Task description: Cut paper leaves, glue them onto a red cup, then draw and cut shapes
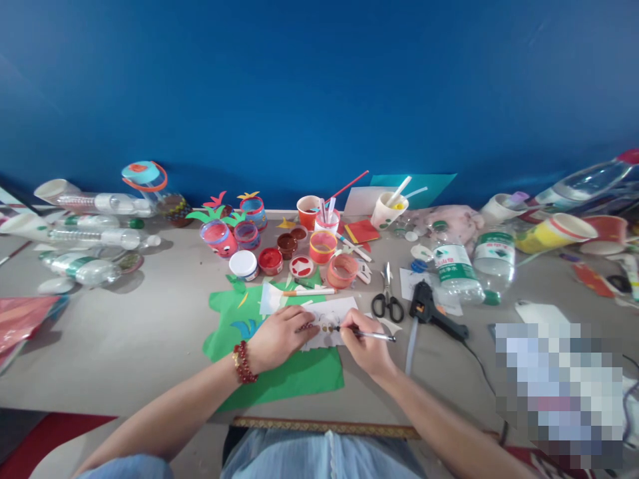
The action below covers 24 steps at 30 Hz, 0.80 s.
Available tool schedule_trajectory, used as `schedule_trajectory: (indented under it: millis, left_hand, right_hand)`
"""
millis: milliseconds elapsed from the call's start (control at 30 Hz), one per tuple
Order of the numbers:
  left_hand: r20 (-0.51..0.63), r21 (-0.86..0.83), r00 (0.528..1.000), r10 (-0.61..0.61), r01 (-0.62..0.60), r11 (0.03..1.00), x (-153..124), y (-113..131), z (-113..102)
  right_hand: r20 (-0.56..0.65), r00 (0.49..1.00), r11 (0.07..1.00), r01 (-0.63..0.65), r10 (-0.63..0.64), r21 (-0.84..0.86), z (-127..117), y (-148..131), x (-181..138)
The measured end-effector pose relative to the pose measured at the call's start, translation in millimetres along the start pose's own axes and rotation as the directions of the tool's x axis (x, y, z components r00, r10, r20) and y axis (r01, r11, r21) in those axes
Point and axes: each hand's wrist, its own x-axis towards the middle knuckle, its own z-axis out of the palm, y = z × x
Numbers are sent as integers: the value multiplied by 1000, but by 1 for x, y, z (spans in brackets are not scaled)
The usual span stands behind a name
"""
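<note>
In the middle of the table lies a piece of white paper [340,307] over green paper [284,386]. My left hand [280,334], with a beaded bracelet [243,362] at the wrist, rests on the white paper's left side, fingers stretched out. Between the thumb and fingers of my right hand [368,347] is a pen [377,334], its tip down at the paper. Small brown and pale marks or pieces [327,327] show near the tip, too small to make out. A white-handled paintbrush [313,291] lies just beyond my fingers.
Right of the paper are scissors [387,299] and a black glue gun [429,309] with a cord. Behind stand paint jars [270,261], painted cups [218,239] and a white cup [385,214]. Plastic bottles [456,266] stand or lie on both sides. A blue wall [319,100] rises behind the table.
</note>
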Motion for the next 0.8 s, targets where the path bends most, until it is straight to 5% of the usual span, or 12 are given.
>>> schedule_trajectory:
  millis: [800]
  left_hand:
    - [-7, -3, 1000, -5, 5, 1000, 0, 0, 0]
  right_hand:
    - [-27, 1000, 1000, 7, -8, -15, 0, 2, -2]
